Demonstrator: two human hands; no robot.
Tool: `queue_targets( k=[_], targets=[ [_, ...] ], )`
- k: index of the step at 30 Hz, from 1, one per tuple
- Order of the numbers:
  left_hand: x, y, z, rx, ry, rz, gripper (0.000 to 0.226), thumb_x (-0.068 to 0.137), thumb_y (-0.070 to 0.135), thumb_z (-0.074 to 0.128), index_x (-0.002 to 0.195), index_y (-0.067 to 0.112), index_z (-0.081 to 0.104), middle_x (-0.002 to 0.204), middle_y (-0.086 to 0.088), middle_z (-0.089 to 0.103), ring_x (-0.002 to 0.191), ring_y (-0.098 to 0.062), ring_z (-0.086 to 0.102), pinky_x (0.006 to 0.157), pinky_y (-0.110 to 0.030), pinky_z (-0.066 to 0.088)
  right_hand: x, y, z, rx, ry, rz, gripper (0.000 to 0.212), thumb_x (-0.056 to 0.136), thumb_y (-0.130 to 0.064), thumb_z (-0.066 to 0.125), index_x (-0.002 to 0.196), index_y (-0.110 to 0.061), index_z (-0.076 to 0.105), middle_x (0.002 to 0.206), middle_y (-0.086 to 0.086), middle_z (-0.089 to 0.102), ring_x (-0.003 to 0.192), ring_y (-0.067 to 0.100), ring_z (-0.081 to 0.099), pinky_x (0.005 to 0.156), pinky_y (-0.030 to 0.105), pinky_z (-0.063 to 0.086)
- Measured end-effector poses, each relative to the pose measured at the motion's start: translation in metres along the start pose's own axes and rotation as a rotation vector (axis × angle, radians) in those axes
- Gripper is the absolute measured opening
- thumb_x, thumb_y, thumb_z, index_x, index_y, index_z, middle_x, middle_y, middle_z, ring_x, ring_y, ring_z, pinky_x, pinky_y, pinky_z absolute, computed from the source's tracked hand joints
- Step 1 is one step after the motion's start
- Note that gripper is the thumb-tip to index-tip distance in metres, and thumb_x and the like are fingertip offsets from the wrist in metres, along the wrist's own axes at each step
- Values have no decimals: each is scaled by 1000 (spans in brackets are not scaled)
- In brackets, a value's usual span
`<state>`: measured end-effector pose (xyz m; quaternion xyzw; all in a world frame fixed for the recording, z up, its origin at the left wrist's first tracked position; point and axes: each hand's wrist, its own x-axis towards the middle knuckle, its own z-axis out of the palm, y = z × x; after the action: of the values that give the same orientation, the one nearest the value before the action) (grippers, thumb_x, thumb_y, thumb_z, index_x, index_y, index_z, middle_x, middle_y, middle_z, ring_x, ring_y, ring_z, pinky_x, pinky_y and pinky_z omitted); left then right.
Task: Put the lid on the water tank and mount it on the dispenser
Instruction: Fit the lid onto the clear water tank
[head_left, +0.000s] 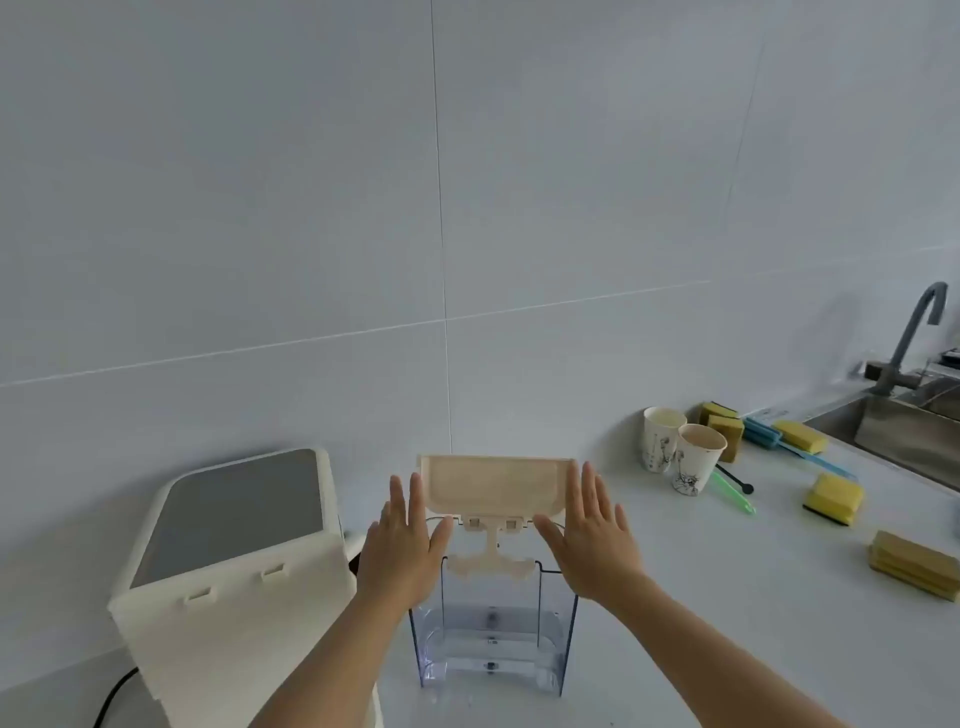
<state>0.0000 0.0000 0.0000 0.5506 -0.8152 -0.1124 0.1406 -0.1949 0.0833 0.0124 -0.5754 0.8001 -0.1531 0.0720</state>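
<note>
With straight fingers, the left hand (405, 538) and right hand (592, 535) press flat on the short ends of the cream lid (493, 486), poised over the clear water tank (493, 642) beside the dispenser (234, 551) (light, stiff, probably slippery plastic; gripping its end edges seems safest).

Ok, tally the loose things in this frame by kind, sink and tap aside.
Dispenser: 1
Water tank: 1
Lid: 1
Paper cups: 2
Sponges: 5, the far-right stack counted as 1
Long-handled utensils: 3 (blue, green, black)
Total: 13
</note>
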Motion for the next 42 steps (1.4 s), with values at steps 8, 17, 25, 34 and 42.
queue_targets(
  k=[8, 17, 25, 34, 42],
  targets=[
    [32, 10, -7, -560, -80, -278, 66, 91, 48, 23, 144, 15, 1, 143, -20, 38, 122, -38, 45, 93, -40, 37, 24, 0, -14, 225, 27, 176, 67, 93, -42, 28, 144, -14, -6, 152, 14, 15, 132, 33, 28, 99, 44, 36],
    [63, 5, -28, -612, -140, -293, 49, 89, 49, 22, 102, 10, 49, 105, -16, 58, 84, -29, 59, 62, -32, 37, 57, 1, -20, 567, -16, 310, 39, 92, -39, 26, 83, -6, 45, 83, 9, 49, 83, 27, 45, 69, 34, 32],
    [75, -1, -35, -532, -59, -261, 40, 89, 40, 35, 77, 7, 54, 85, -16, 63, 77, -29, 60, 66, -31, 40, 64, 2, -20, 695, 18, 365, 45, 89, -44, 36, 60, -10, 42, 73, 9, 50, 72, 26, 48, 69, 32, 36],
    [54, -4, -36, -767, 109, -265, 41, 85, 39, 50, 71, 2, 62, 71, -12, 65, 63, -20, 61, 76, -35, 48, 50, -5, -34, 511, 100, 242, 36, 84, -32, 47, 56, -12, 36, 59, 3, 44, 57, 20, 40, 54, 30, 28],
    [20, -5, -27, -937, 158, -300, 31, 86, 36, 53, 71, 9, 58, 81, -10, 60, 81, -25, 55, 84, -41, 47, 18, -4, -28, 351, 207, 135, 37, 86, -39, 45, 71, -7, 54, 62, 2, 51, 64, 21, 46, 49, 27, 27]
  ],
)
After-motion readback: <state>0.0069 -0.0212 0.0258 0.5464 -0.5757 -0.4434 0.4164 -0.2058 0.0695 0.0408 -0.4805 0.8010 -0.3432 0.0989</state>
